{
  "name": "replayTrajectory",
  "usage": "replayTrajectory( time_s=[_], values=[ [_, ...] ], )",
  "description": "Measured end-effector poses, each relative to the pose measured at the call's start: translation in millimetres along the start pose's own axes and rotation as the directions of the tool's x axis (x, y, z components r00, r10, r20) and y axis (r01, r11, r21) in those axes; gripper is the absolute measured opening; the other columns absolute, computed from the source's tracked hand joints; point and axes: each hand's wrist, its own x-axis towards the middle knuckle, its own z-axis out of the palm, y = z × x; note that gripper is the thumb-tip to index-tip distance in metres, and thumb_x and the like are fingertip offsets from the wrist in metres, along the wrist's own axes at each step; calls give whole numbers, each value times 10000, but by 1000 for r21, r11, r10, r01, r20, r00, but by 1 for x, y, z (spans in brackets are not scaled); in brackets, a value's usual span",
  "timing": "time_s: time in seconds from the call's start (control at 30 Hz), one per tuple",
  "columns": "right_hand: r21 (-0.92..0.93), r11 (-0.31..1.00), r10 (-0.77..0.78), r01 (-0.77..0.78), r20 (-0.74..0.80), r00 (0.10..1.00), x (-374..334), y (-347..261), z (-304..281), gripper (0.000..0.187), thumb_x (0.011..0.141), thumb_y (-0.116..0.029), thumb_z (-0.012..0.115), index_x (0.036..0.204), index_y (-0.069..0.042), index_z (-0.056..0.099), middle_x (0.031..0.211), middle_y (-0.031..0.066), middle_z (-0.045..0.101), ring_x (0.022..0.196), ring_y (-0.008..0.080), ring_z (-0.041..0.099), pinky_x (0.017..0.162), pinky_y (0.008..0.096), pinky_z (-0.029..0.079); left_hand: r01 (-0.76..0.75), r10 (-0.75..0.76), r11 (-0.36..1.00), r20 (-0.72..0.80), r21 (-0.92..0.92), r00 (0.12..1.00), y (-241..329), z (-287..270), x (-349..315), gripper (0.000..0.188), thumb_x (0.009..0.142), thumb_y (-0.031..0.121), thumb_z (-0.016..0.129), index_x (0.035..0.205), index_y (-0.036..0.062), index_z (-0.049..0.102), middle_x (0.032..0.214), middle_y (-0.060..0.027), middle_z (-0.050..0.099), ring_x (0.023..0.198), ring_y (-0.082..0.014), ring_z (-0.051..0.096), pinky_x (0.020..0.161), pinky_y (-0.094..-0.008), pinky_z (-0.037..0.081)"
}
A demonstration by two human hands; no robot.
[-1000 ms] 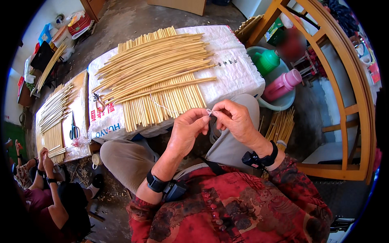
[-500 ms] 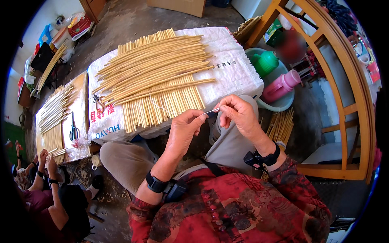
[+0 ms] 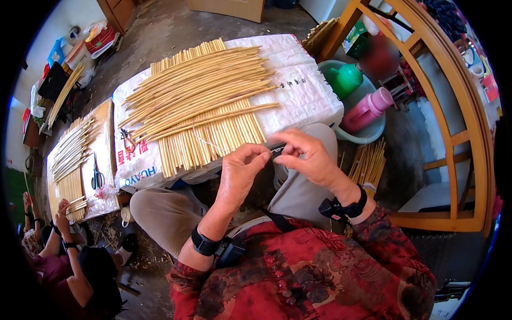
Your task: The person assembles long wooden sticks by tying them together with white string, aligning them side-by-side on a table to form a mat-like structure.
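A thin white string (image 3: 212, 144) runs from the row of straw-coloured stalks (image 3: 184, 157) up to my left hand (image 3: 238, 169), whose thumb and forefinger pinch it. A short twisted end of the string shows beyond those fingertips. Close to this end is my right hand (image 3: 313, 160), its thumb and forefinger parted around it without a visible grip. More long stalks (image 3: 202, 88) lie crosswise on top of the row. Both hands are above my lap, at the near edge of the table covered with white woven sacking (image 3: 306, 90).
At right, a pale basin (image 3: 380, 128) holds a green flask (image 3: 346, 80) and a pink flask (image 3: 368, 109). A wooden frame (image 3: 458, 141) stands beyond. A stalk bundle (image 3: 368, 162) is by my right knee. At left, scissors (image 3: 97, 176) lie on another table, where a co-worker's hand (image 3: 62, 216) handles stalks.
My right thumb and forefinger have parted and come off the string, which was drawn taut between both hands. My left hand keeps its pinch. The view has shifted slightly.
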Motion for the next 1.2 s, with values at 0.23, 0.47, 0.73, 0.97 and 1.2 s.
replayTrajectory(
  time_s=[0.23,0.47,0.73,0.97,1.2],
  values=[
    [-4,996,87,-87,36,996,-1,5,-1,99,792,-8,589,890,-16,602,735,14,542,583,68,500,522,207,399,23,-22,1000,30,-11,999,2,0,-1,104,813,121,624,856,26,630,664,66,513,545,-1,375,467,-153,272],
    [-268,957,-123,115,-14,992,-2,8,-1,80,777,-28,586,856,-26,569,743,79,561,638,149,550,546,280,431,-11,12,1000,32,-23,999,-3,1,-3,104,814,126,624,847,28,630,667,62,514,541,-4,372,458,-154,269],
    [117,972,201,-202,24,979,-4,6,-9,79,824,-87,582,868,-21,587,662,-14,535,519,35,486,443,180,388,92,-91,983,14,-161,996,2,-1,0,99,818,98,613,857,8,613,692,29,530,520,-16,373,448,-153,283],
    [145,943,293,-298,60,954,-1,3,-9,71,842,-84,558,866,-18,571,690,-12,549,521,26,477,460,168,404,117,-116,976,14,-184,993,0,-5,1,102,818,93,612,870,6,606,708,20,538,513,-19,377,446,-155,292],
    [364,897,265,-253,17,964,1,10,-4,199,841,-106,569,1020,-19,552,785,8,566,546,30,477,456,166,403,92,-92,976,10,-197,996,-3,-6,3,99,822,92,607,878,10,602,721,23,543,525,-23,389,451,-160,302]
  ],
)
